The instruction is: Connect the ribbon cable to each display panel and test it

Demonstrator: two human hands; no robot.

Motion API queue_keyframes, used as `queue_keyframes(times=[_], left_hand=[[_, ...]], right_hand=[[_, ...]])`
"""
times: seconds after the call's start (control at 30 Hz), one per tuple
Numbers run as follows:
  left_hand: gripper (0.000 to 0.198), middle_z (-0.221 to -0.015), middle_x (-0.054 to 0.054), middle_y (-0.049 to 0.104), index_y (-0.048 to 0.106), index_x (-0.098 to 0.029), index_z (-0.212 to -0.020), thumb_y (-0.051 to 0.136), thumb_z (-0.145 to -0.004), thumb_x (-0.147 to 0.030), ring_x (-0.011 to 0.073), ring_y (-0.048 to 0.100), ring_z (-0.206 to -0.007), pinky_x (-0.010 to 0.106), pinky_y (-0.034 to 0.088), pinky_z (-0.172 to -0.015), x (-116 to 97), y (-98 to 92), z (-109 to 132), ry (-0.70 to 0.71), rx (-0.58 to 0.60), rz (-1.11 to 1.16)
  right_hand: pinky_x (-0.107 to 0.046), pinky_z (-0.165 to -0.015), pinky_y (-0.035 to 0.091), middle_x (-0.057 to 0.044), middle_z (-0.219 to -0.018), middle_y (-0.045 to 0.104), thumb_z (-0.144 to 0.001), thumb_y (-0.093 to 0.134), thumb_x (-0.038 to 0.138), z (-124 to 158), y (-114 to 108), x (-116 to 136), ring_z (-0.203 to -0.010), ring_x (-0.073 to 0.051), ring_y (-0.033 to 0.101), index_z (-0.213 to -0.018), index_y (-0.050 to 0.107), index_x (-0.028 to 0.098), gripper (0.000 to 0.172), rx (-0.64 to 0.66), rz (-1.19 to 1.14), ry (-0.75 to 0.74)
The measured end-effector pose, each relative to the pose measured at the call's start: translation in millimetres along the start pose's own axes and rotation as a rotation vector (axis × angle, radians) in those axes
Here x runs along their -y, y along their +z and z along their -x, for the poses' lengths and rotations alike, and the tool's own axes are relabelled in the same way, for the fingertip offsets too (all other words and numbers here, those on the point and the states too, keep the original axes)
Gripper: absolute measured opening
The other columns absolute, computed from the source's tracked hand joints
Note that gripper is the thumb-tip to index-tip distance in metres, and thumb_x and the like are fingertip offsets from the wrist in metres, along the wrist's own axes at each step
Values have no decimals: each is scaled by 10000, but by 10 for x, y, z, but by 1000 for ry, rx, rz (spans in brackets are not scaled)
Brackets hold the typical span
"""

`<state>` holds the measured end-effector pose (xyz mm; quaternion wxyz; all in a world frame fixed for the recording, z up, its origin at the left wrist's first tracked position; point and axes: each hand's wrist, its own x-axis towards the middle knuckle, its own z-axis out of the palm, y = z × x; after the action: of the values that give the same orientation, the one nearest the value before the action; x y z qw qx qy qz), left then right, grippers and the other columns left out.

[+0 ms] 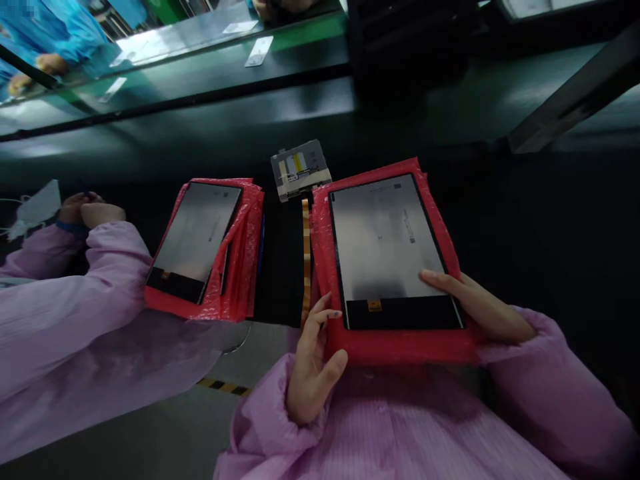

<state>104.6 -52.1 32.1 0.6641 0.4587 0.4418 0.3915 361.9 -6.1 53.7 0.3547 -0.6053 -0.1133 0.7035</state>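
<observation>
A tablet-sized display panel (383, 247), silvery with a black band along its near end, lies face up on red bubble wrap (400, 348) in front of me. My right hand (470, 303) grips the right edge, its thumb on the panel's silvery surface and its other fingers hidden underneath. At the left near corner, my left hand (315, 367) is open, with fingers stretched and thumb apart. Its fingertips rest at the side of the wrap. Farther left, a similar panel (200, 230) lies on a stack of red bubble wrap sheets (240, 267).
A grey metal device (301, 170) sits behind the panels, with striped tape (306, 260) running down from it. At left are a co-worker's hands (93, 210) and a face mask (40, 207). White cards (259, 51) lie on the green line beyond, near people in blue.
</observation>
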Motion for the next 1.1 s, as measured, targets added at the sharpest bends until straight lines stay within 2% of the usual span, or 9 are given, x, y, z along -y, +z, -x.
queue_keyframes(times=[0.17, 0.27, 0.43, 0.53, 0.63, 0.8, 0.9, 1.03, 1.1], left_hand=[[374, -1551, 90, 231, 535, -254, -1200, 609, -853, -374, 323, 271, -1426, 481, 260, -1155, 57, -36, -4, 27, -35, -7], [381, -1561, 85, 215, 533, -258, -1198, 616, -848, -381, 316, 288, -1421, 455, 286, -1145, 70, -31, 2, 35, -41, 20], [431, -1565, 69, 229, 523, -270, -1230, 624, -838, -417, 293, 285, -1428, 411, 296, -1150, 77, 29, -13, 63, 17, 103], [451, -1565, 68, 249, 505, -275, -1279, 604, -858, -402, 282, 266, -1439, 406, 300, -1157, 104, 77, -36, 88, 55, 151], [468, -1584, 57, 217, 472, -282, -1345, 567, -891, -349, 276, 205, -1463, 435, 238, -1191, 146, 117, -48, 96, 68, 102], [607, -1605, 23, 172, 322, -328, -1460, 569, -905, -315, 255, 146, -1481, 462, 170, -1216, 171, 217, -89, -28, 172, -110], [632, -1589, 41, 221, 326, -300, -1458, 595, -887, -308, 265, 233, -1452, 458, 245, -1192, 142, 370, -196, -128, 217, -60], [567, -1447, 100, 443, 402, -214, -1396, 574, -858, -263, 285, 477, -1285, 491, 364, -1114, 73, 639, -360, -269, 89, 217], [547, -1390, 88, 506, 418, -215, -1381, 557, -853, -247, 286, 506, -1257, 503, 364, -1115, 21, 753, -389, -276, 46, 286]], right_hand=[[-179, -682, 596, -32, -950, 736, -793, 732, 389, 7, 23, -82, -826, -180, 713, -1061, 672, 217, 324, -65, 16, -62], [-223, -647, 605, -46, -914, 736, -778, 737, 351, 17, 50, -102, -789, -204, 714, -1051, 671, 201, 318, -43, -36, -53], [-297, -666, 617, -57, -980, 729, -719, 760, 257, 17, 10, -80, -805, -243, 716, -1097, 651, 233, 394, -26, -88, -101], [-282, -636, 616, -61, -963, 729, -672, 792, 262, 3, -110, -49, -770, -240, 713, -1067, 661, 236, 416, -53, -53, -131], [-268, -596, 612, -56, -892, 728, -614, 824, 280, 4, -273, -15, -708, -230, 703, -1009, 678, 234, 423, -107, -23, -151], [-206, -509, 577, -10, -760, 693, -542, 833, 270, 55, -573, 11, -568, -161, 636, -875, 690, 240, 364, -257, -13, -187], [-142, -489, 537, 27, -715, 657, -566, 811, 294, 107, -760, -15, -568, -119, 602, -806, 679, 255, 277, -352, 10, -267], [-89, -562, 511, 35, -777, 654, -672, 770, 441, 207, -937, -51, -670, -94, 586, -850, 691, 255, 268, -474, 234, -332], [-80, -607, 499, 31, -833, 657, -709, 741, 513, 237, -965, -51, -736, -92, 582, -890, 695, 253, 319, -490, 350, -361]])
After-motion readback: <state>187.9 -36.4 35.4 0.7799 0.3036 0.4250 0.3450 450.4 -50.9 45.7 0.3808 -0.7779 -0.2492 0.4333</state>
